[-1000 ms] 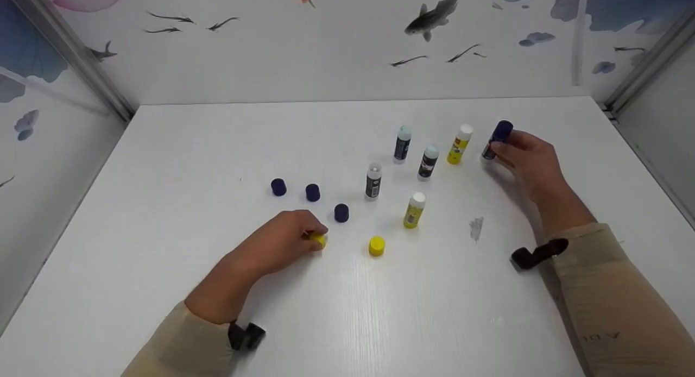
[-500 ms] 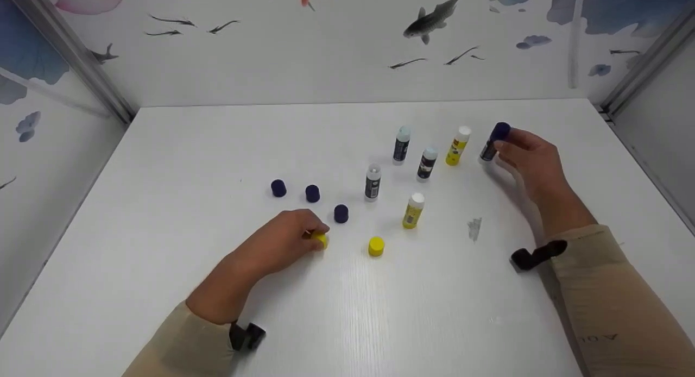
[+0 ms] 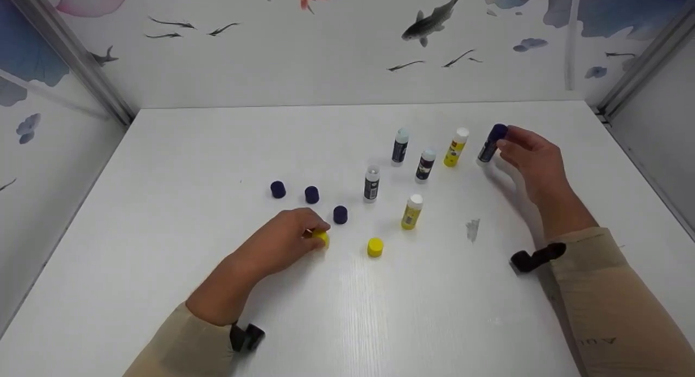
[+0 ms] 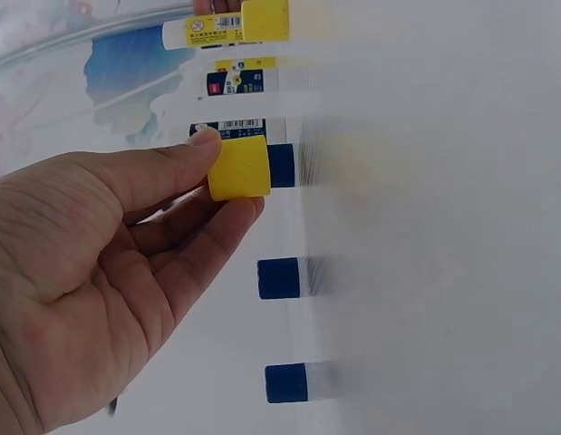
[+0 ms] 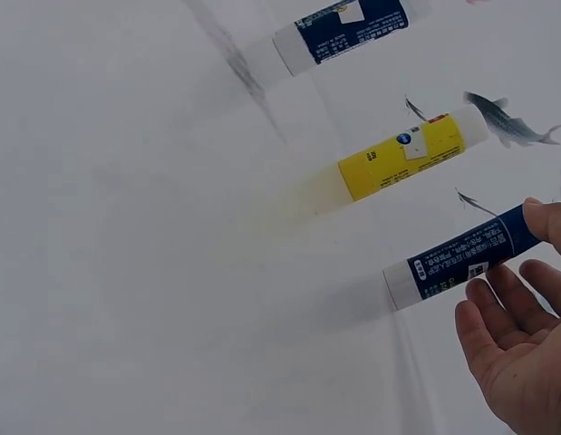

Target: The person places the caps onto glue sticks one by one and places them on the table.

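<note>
My left hand (image 3: 282, 240) pinches a yellow cap (image 4: 239, 169) between thumb and fingers, low over the white table at its middle. Three dark blue caps stand just beyond it; the nearest blue cap (image 3: 340, 214) is close to the fingertips. Another yellow cap (image 3: 375, 247) sits to the right. At the far right, my right hand (image 3: 535, 162) pinches the dark blue top of a capped glue stick (image 5: 461, 258), which stands upright with its white base at the tabletop. An uncapped yellow glue stick (image 3: 455, 148) stands beside it.
Several other uncapped glue sticks stand right of the middle: a navy one (image 3: 399, 146), a second navy one (image 3: 425, 165), a navy-and-clear one (image 3: 371, 184) and a yellow one (image 3: 412, 212). A grey smudge (image 3: 473, 230) marks the table (image 3: 179, 159). Printed walls close off the back and sides.
Both hands keep their grips and have hardly moved. The head view has shifted slightly, and the yellow cap in my left hand has edged a little to the right.
</note>
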`<control>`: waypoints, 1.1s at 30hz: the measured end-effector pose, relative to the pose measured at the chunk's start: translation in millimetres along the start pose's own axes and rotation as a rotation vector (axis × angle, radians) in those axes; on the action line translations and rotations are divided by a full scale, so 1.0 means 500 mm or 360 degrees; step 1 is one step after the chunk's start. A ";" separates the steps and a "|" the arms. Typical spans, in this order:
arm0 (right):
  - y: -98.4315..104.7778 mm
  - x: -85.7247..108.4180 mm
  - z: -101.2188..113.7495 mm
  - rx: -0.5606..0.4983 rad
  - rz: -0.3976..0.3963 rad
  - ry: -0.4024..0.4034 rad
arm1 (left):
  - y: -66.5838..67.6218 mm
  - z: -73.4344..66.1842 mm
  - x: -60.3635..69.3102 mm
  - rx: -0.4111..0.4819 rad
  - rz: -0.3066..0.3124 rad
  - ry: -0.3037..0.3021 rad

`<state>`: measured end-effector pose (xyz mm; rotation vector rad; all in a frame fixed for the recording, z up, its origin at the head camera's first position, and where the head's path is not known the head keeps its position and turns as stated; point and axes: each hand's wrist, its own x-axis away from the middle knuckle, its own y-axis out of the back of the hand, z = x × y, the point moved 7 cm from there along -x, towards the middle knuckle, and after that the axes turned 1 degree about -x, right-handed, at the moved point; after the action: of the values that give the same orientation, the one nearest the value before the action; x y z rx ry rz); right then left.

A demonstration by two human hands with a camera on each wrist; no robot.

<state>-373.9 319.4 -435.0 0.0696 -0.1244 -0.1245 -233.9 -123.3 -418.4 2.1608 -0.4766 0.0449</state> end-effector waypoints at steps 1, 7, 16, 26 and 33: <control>0.001 0.001 0.002 -0.0029 0.0002 0.0011 | 0.000 0.000 0.000 0.0005 -0.0006 0.0000; 0.004 0.006 0.013 -0.0102 -0.0002 0.0063 | 0.001 0.000 0.003 0.0011 -0.0045 0.0029; 0.005 0.024 0.040 -0.0059 -0.0046 0.0136 | 0.004 -0.006 0.005 -0.0030 -0.0064 0.0029; 0.011 0.038 0.073 -0.0194 -0.0119 0.0241 | 0.010 -0.016 0.007 -0.0027 -0.0086 -0.0042; 0.011 0.037 0.073 -0.0262 -0.0158 0.0244 | 0.009 -0.020 0.008 -0.0046 -0.0087 -0.0060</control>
<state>-359.7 320.1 -396.1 -0.0788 0.0429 -0.2273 -230.4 -119.0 -408.3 2.1485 -0.4366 -0.0330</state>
